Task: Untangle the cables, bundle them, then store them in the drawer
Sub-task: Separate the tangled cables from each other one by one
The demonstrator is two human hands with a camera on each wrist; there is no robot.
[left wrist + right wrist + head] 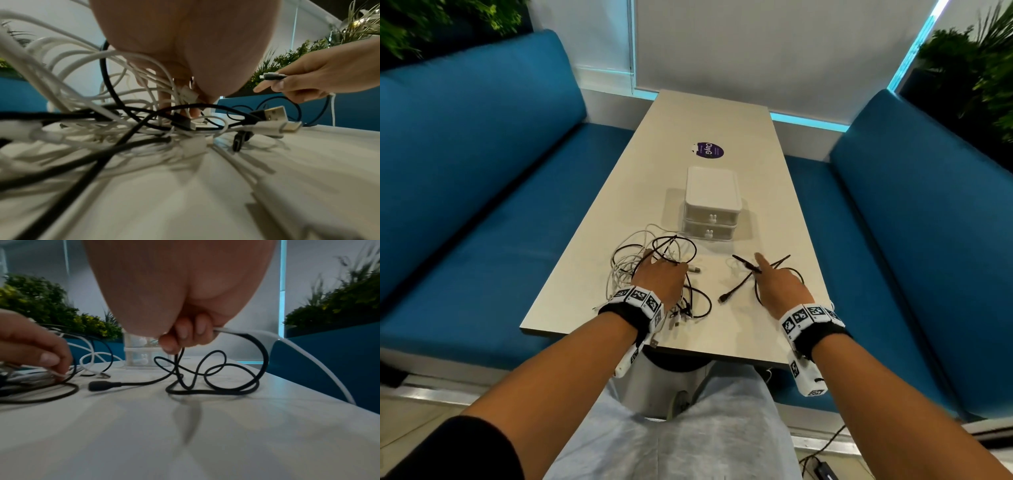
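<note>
1. Nearest the person, the left hand is laid palm-down on a tangle of cables at the near left part of the table. Its fingers are bent down into the strands, and in the right wrist view a thin white strand is seen pinched under its fingertips.
2. The tangle is made up of white and black cables looped over one another, with several plugs lying loose at its near edge, among them a flat metal USB plug.
3. To the right, apart from the tangle, a black cable is held in the right hand. The fingers are curled round it, and its plug is seen gripped at the fingertips, the forefinger being stretched forward.
4. The rest of the black cable is spread in loose loops on the table under the right hand, its other plug lying free toward the tangle.
5. Beyond both hands, a small white drawer unit is seen at mid-table, both drawers closed, each with a small white knob.
</note>
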